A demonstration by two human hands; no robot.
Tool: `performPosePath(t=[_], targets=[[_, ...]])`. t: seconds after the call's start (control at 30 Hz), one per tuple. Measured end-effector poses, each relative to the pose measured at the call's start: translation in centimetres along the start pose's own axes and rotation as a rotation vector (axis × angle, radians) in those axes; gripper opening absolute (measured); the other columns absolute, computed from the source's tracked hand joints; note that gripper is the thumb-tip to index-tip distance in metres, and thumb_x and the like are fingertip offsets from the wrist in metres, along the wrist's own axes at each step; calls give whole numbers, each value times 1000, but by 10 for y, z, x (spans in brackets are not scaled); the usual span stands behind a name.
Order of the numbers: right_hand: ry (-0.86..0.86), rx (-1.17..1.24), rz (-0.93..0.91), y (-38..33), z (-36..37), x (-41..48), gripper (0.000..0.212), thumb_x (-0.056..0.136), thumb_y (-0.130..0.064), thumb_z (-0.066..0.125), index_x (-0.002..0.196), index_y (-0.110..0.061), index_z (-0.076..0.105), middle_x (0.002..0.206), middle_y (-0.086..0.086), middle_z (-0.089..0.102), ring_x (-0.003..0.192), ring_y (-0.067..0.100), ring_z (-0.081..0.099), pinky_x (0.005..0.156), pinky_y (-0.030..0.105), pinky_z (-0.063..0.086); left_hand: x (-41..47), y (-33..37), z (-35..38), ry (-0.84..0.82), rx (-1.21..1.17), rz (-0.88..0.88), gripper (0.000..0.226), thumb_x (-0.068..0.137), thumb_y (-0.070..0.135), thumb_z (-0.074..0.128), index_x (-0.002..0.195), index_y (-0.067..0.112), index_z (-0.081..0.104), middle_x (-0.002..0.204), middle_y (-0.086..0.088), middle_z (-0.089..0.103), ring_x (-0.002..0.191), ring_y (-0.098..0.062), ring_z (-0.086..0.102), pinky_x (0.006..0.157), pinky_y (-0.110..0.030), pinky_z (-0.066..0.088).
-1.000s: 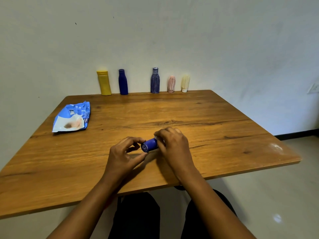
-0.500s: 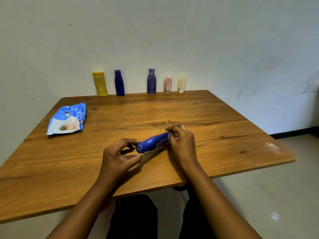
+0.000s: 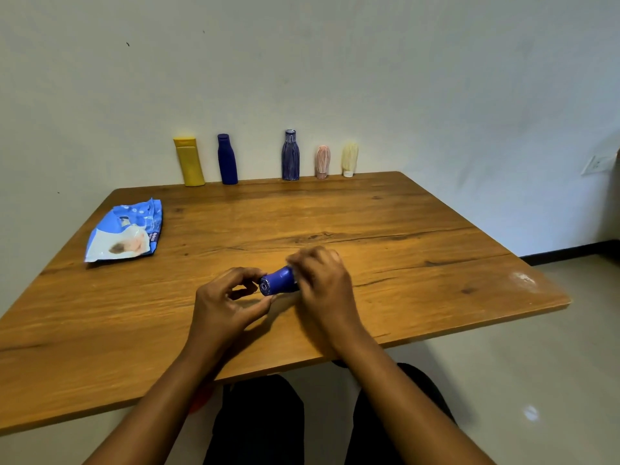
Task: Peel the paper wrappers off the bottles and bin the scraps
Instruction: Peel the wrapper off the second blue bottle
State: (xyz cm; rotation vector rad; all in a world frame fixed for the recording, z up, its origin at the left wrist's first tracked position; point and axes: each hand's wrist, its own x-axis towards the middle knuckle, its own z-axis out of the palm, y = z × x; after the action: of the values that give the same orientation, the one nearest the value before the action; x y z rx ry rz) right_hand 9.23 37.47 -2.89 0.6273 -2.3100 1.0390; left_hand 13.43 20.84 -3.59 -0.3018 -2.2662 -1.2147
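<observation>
A wooden table (image 3: 402,229) stands against a pale wall. Just above its near middle the blue bottle (image 3: 278,281) is held on its side between both hands. Its long axis runs from the round end that faces the camera, at the lower left, up and away to the right.

The left hand (image 3: 224,303) is at that near end, with the thumb under the rim and the forefinger curled over the top, pinching it lightly. The other fingers are bent and hold nothing. The right hand (image 3: 323,286) covers the far half of the bottle with its fingers curled over it. It is blurred, so what the fingertips grip, wrapper or bare plastic, cannot be told. The peeling probably falls to this hand while the left steadies the bottle.

Well apart, along the wall, stand a yellow bottle (image 3: 190,161), a dark blue bottle (image 3: 227,159), and three still in wrappers: a striped bottle (image 3: 290,156), a pink bottle (image 3: 322,161) and a cream bottle (image 3: 349,158). A blue pouch (image 3: 125,231) lies flat at the left.
</observation>
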Motion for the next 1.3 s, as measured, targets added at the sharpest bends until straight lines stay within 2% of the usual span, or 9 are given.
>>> performPosePath(t=[0.1, 0.3, 0.43, 0.57, 0.8, 0.9, 1.03, 1.23, 1.3], targets=[[-86, -56, -195, -11, 8, -13, 29, 85, -11, 59, 112, -12, 65, 109, 3, 61, 98, 12, 49, 80, 13, 34, -1, 0, 0, -9, -4, -1, 39, 67, 8, 83, 102, 17, 69, 96, 8, 69, 90, -4, 64, 75, -15, 53], [84, 90, 328, 54, -21, 17, 19, 93, -14, 54, 109, -18, 64, 108, -7, 57, 99, 7, 55, 80, 31, 55, 0, 1, -1, -21, 3, 13, 41, 68, 9, 82, 104, 18, 66, 98, 9, 67, 92, -2, 63, 77, -11, 50], [0, -1, 77, 11, -4, 4, 24, 90, -9, 58, 112, -17, 64, 108, -5, 56, 102, 2, 45, 83, 12, 42, 1, 1, 0, -6, 1, 0, 41, 67, 6, 83, 102, 19, 66, 97, 10, 67, 92, -1, 63, 76, -10, 50], [-115, -58, -192, -16, 8, -9, 30, 82, -5, 64, 112, -10, 65, 106, 5, 61, 95, 14, 48, 77, 15, 33, -1, 1, 1, -21, 19, 3, 41, 66, 6, 84, 102, 18, 68, 96, 10, 68, 91, -1, 63, 76, -11, 51], [96, 17, 263, 58, -25, 13, 19, 93, -15, 54, 109, -17, 65, 104, -9, 58, 98, 7, 54, 80, 32, 54, -1, 3, -1, -18, 7, 16, 44, 68, 9, 82, 103, 27, 63, 98, 12, 66, 92, -1, 63, 77, -12, 51], [-18, 28, 72, 19, -15, 2, 23, 89, -9, 59, 109, -18, 65, 108, -9, 55, 102, 1, 46, 84, 19, 46, 0, 2, 0, -19, 16, 30, 42, 68, 9, 82, 103, 23, 65, 98, 11, 67, 92, -1, 63, 77, -11, 51], [-144, -31, -253, -20, 6, -14, 34, 77, -3, 66, 110, -7, 66, 107, 9, 62, 95, 21, 54, 76, 28, 45, 0, -2, 2, -16, 36, 82, 36, 68, 24, 77, 101, 13, 68, 94, 5, 68, 88, -4, 64, 77, -15, 52], [30, -42, 259, 52, -24, 3, 20, 91, -13, 58, 108, -17, 66, 101, -5, 62, 95, 6, 55, 83, 25, 50, -1, -2, 1, -67, 87, 196, 36, 75, 22, 69, 111, 17, 64, 105, 6, 64, 101, -2, 61, 85, -16, 51], [43, 17, 271, 48, -22, 0, 19, 90, -12, 60, 107, -17, 67, 101, -6, 62, 94, 6, 57, 83, 26, 51, 0, -4, 2, -68, 109, 201, 40, 74, 12, 76, 111, 18, 64, 106, 8, 63, 103, 0, 60, 86, -15, 51]])
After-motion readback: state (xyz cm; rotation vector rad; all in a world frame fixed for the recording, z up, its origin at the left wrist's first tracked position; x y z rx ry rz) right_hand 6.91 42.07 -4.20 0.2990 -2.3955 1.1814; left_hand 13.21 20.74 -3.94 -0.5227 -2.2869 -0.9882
